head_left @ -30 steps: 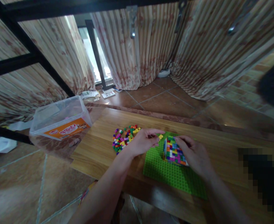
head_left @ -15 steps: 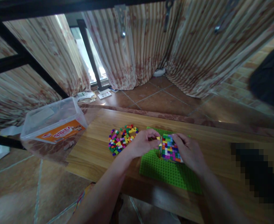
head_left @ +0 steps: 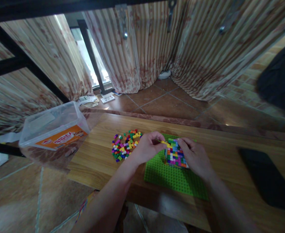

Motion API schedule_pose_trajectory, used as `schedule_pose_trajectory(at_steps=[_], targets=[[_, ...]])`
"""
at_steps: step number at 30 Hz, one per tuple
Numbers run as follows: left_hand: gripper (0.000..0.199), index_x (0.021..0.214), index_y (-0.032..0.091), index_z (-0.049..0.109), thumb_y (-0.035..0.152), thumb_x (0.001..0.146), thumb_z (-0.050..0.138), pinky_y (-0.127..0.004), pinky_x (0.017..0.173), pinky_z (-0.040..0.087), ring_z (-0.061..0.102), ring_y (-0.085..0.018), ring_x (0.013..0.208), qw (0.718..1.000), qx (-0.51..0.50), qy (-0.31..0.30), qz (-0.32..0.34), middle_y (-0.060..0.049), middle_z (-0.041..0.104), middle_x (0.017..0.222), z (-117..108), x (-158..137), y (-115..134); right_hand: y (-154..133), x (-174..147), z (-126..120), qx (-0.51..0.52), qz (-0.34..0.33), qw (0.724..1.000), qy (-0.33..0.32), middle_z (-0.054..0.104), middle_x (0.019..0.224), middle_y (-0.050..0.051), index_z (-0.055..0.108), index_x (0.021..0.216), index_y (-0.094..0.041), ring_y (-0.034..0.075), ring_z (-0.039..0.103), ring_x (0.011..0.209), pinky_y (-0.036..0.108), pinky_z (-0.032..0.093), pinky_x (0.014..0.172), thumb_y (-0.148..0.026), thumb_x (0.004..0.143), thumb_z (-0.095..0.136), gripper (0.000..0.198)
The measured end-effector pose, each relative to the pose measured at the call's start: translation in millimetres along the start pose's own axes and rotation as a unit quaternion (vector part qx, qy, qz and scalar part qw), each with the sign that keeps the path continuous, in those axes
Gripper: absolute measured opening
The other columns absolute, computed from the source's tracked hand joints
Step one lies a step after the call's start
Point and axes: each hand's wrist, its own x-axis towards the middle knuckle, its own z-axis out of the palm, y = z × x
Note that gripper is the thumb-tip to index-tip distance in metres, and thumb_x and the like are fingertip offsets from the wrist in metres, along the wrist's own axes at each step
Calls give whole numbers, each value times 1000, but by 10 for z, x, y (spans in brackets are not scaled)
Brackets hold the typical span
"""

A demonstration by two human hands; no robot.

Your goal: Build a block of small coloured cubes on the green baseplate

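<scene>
Between the thumb and fingers of my left hand (head_left: 150, 147) is a yellow toy brick (head_left: 166, 143), at the upper left edge of a block built of many-coloured bricks (head_left: 175, 156). My right hand (head_left: 196, 157) grips that block from its right side, thumb on top and the other fingers mostly hidden. Beneath both lies a green studded baseplate (head_left: 174, 181). Left of my left hand, loose coloured bricks (head_left: 123, 147) are spread in a pile on the wooden table (head_left: 96, 161).
A clear plastic box with an orange label (head_left: 62, 137) stands beyond the table's left end. On the right of the table lies a dark flat object (head_left: 266, 178). Striped curtains (head_left: 142, 48) hang behind, with papers (head_left: 87, 100) on the tiled floor.
The yellow brick in my left hand has moved slightly right, onto the edge of the block. My right hand keeps its hold. The view has shifted slightly.
</scene>
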Motion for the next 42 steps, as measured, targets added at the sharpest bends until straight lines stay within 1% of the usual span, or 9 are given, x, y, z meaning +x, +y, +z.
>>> schedule_pose_trajectory(at_steps=[8,14,17,22,25,30,34,37,42], targets=[[14,76,18,56,25,76,68,-21,58,41,54,-10,62,996,68,52,16,3,59,69,118,-40,-31,7,7,4,0,-4,1000,-3,69,78,3,70,81,-19,18,61,75,27,41,67,-46,92,43,40],[15,70,19,54,23,75,67,-21,52,34,47,-9,54,987,121,101,15,6,52,60,206,-94,38,7,7,4,-1,-4,1000,-3,69,79,3,70,81,-19,19,61,76,28,41,69,-46,92,42,41],[14,71,19,53,21,75,66,-21,51,33,44,-8,53,989,113,98,14,6,50,60,242,-119,26,9,11,10,2,-3,1000,-4,69,80,3,71,82,-19,19,61,76,28,40,69,-46,92,42,41],[15,75,19,53,21,75,67,-20,54,35,46,-9,58,995,74,65,11,6,51,65,257,-140,-8,2,9,11,-6,-5,1000,-5,68,78,3,69,78,-19,18,60,74,28,40,69,-47,92,42,41],[16,74,18,53,22,74,69,-20,56,36,46,-9,60,995,78,59,11,6,50,65,241,-136,2,0,6,7,-8,-3,1000,-5,68,78,3,68,78,-19,18,60,75,28,40,69,-47,92,42,41],[17,74,17,57,26,74,71,-21,58,37,48,-10,62,989,129,69,19,5,54,67,211,-128,40,-1,10,5,-9,-2,1000,-2,68,77,3,68,77,-19,18,60,74,28,39,68,-47,91,42,41],[13,72,17,63,27,80,65,-22,60,38,53,-11,63,976,205,76,27,3,61,67,193,-141,64,-3,11,8,-9,1,1000,-3,68,78,3,69,79,-19,18,60,74,28,39,67,-47,91,41,42],[16,76,19,68,29,85,60,-23,62,41,59,-13,66,965,249,72,39,1,68,71,193,-155,61,0,10,11,-7,1,1000,-5,67,75,3,68,78,-19,18,60,72,28,39,67,-48,91,41,42],[16,82,21,73,31,85,61,-23,66,45,64,-15,73,953,284,89,54,0,73,78,225,-162,51,19,14,16,-8,4,1000,-2,68,79,3,69,80,-19,19,61,75,28,39,68,-48,90,42,41]])
